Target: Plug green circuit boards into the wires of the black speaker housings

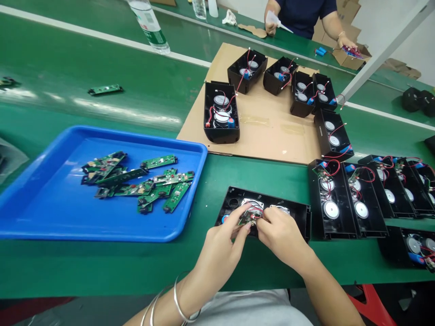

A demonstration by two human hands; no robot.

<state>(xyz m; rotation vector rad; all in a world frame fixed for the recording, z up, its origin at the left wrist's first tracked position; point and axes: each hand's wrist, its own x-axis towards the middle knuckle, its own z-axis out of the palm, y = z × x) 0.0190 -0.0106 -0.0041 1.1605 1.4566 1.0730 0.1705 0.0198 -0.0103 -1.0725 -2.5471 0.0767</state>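
Note:
A black speaker housing (297, 213) lies lengthwise on the green bench in front of me, with two round silver speakers and red wires inside. Over its left half, my left hand (220, 246) holds a small green circuit board (247, 218) between thumb and fingers. My right hand (280, 231) is closed in a pinch beside the board's right end, at the red wires; the exact piece between its fingertips is too small to make out. A blue part (224, 219) shows at the housing's left end.
A blue tray (61, 228) with several green circuit boards is at the left. Several black housings stand on cardboard (265, 136) and along the right (335, 226). A bottle (151, 27) stands at the back. Across the bench, a person's hands (271, 27) hold things.

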